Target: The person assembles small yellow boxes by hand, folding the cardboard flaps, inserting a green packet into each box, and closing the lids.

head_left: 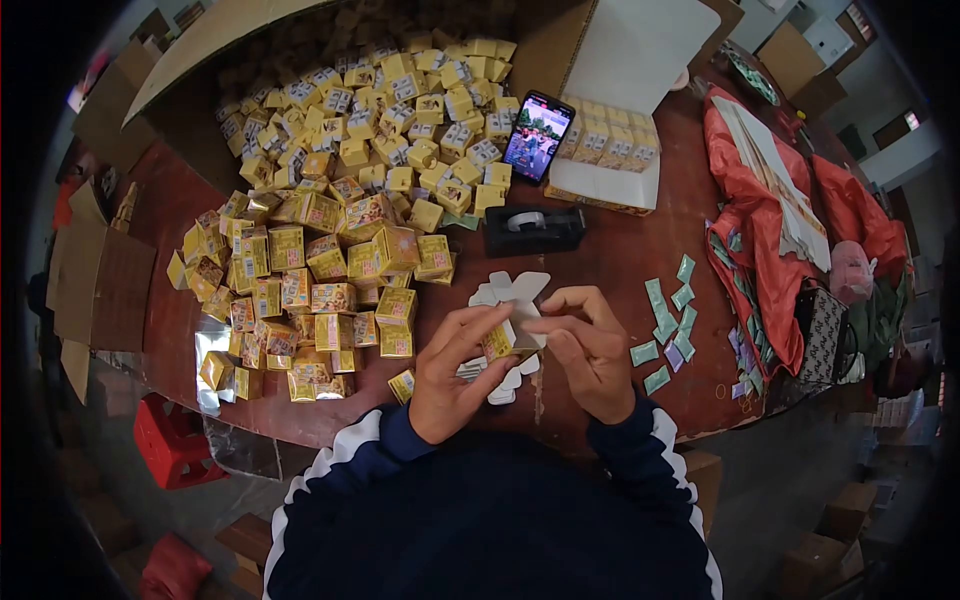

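A small yellow box (497, 344) with its white flaps standing up is held in front of my body. The fingers of my left hand (448, 376) are wrapped round its left side. On the other side, my right hand (592, 350) has its fingers bent and pressed at the box's open flaps. Whether anything small is between those fingertips is hidden. Under my hands lies a stack of flat white-backed box blanks (508, 388). One closed golden box (402, 386) sits just left of my left hand.
A heap of golden boxes (330, 260) covers the table's left. Behind it, a large carton (200, 55) spills small yellow boxes (400, 120). A lit phone (540, 137) leans near a tape dispenser (535, 231). Green sachets (660, 310) and a red bag (745, 180) lie right.
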`<state>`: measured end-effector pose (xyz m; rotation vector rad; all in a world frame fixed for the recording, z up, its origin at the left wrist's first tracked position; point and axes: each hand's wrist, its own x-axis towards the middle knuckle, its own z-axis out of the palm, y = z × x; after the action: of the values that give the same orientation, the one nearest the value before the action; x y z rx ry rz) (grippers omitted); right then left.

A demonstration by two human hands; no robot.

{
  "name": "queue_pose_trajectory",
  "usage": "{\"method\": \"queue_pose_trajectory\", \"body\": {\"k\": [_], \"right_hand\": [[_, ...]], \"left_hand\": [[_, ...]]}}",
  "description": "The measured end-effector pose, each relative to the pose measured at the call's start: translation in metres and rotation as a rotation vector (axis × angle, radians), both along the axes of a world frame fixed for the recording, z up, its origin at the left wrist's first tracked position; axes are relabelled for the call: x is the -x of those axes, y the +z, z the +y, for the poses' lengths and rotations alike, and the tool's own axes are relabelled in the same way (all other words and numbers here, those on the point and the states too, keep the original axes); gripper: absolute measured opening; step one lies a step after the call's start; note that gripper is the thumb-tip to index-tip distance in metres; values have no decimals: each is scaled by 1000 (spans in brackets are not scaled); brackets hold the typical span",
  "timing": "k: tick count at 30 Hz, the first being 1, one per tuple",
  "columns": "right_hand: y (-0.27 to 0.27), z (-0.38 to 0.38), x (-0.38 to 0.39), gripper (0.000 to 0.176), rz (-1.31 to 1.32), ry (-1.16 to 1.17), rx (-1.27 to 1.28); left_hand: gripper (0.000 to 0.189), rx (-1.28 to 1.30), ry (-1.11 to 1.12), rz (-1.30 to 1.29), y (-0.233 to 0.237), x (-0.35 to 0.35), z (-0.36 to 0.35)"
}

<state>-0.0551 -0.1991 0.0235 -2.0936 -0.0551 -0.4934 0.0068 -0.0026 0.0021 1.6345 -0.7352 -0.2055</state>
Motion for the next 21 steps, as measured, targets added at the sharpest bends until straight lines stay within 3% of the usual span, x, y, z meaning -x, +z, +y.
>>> {"method": "queue_pose_trajectory", "body": {"k": [2, 5, 9, 15, 18, 20, 21], "right_hand": [[8, -9, -3, 42, -71, 143, -87], [3, -1, 0, 51, 3, 240, -205], [-15, 12, 3, 57, -71, 204, -238], [-6, 20, 3, 60, -155, 166, 26], [-5, 32, 2, 53, -146, 102, -37], [-9, 33, 4, 51, -22, 154, -310], [-10, 31, 4, 51, -21, 151, -311]], "left_hand": [[54, 191, -67, 350, 1, -1, -2], [50, 378, -190, 522, 4, -4, 0], [48, 338, -265, 460, 7, -3, 4], [49, 356, -287, 389, 2, -4, 5], [49, 407, -271, 458, 3, -4, 6], [50, 382, -295, 553, -1, -4, 8], [50, 379, -298, 554, 0, -4, 7]]}}
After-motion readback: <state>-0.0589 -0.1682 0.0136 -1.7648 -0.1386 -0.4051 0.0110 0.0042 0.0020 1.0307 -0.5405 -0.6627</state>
